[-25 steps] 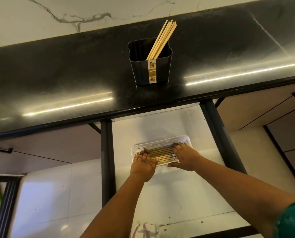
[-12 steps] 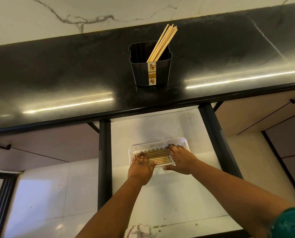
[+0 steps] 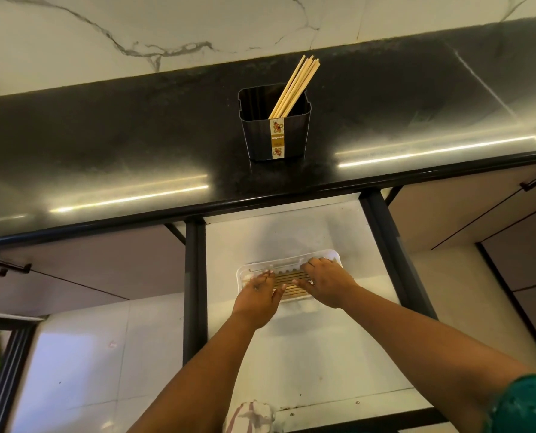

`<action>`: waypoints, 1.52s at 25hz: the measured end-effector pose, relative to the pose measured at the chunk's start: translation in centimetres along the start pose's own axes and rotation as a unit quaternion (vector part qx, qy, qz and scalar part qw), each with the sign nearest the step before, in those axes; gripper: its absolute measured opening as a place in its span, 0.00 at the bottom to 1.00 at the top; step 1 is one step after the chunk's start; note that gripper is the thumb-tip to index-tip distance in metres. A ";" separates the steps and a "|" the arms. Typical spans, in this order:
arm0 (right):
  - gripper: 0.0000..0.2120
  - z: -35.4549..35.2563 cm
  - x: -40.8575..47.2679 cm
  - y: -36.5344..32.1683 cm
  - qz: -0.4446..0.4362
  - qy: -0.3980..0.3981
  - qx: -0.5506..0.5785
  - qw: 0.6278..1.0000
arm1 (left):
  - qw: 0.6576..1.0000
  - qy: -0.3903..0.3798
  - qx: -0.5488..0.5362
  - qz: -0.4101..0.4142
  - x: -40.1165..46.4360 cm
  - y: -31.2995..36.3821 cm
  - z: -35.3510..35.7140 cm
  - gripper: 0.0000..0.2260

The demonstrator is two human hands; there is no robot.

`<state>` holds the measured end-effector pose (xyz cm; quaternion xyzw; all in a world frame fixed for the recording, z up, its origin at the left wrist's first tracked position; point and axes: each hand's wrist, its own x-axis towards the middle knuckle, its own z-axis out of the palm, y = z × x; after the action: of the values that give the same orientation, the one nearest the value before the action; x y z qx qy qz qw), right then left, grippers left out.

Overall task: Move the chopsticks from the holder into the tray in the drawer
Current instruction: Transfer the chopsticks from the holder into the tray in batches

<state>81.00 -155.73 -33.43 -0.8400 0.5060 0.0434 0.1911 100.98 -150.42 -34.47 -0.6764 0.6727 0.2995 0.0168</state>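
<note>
A black holder (image 3: 276,139) stands on the black countertop with several wooden chopsticks (image 3: 298,84) leaning to its right. Below it, an open white drawer (image 3: 291,229) holds a clear plastic tray (image 3: 287,261). Several chopsticks (image 3: 290,281) lie side by side in the tray. My left hand (image 3: 260,296) rests flat over their left ends, fingers straight. My right hand (image 3: 324,281) lies flat over their right ends, fingers reaching the tray's far rim. Much of the tray's near side is hidden under both hands.
The drawer has black side rails (image 3: 193,276) and a black front edge (image 3: 369,423). A striped cloth (image 3: 248,415) shows at the drawer's near edge. Closed cabinet fronts with dark handles (image 3: 4,267) flank the drawer. A marble wall (image 3: 167,32) backs the counter.
Both hands have stayed on the chopsticks in the tray, sliding slightly toward its far side. The view has tilted so holder and tray sit a little lower.
</note>
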 end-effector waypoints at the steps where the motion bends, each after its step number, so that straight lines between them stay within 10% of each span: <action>1: 0.25 -0.9 0.1 -0.5 0.000 0.033 0.002 0.999 | 0.999 0.033 0.002 0.014 -0.1 0.4 -1.0 0.23; 15: 0.13 -25.4 8.3 -6.1 0.052 0.353 0.315 0.880 | 0.905 0.327 -0.221 0.156 2.9 11.3 -27.5 0.18; 22: 0.23 -29.0 18.0 1.3 0.274 0.297 0.428 0.808 | 0.904 0.315 -0.256 0.132 8.7 11.8 -29.6 0.17; 27: 0.17 -29.1 23.0 3.1 0.259 0.308 0.519 0.754 | 0.899 0.337 -0.242 0.138 11.9 11.7 -27.8 0.09; 38: 0.06 -31.0 22.4 3.4 0.236 0.342 0.493 0.765 | 0.891 0.350 -0.263 0.118 12.1 10.5 -27.3 0.03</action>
<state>85.19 -187.06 -11.73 -0.4432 0.6720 -0.4580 0.3771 100.79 -173.95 -13.26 -0.6328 0.6065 0.2091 -0.4336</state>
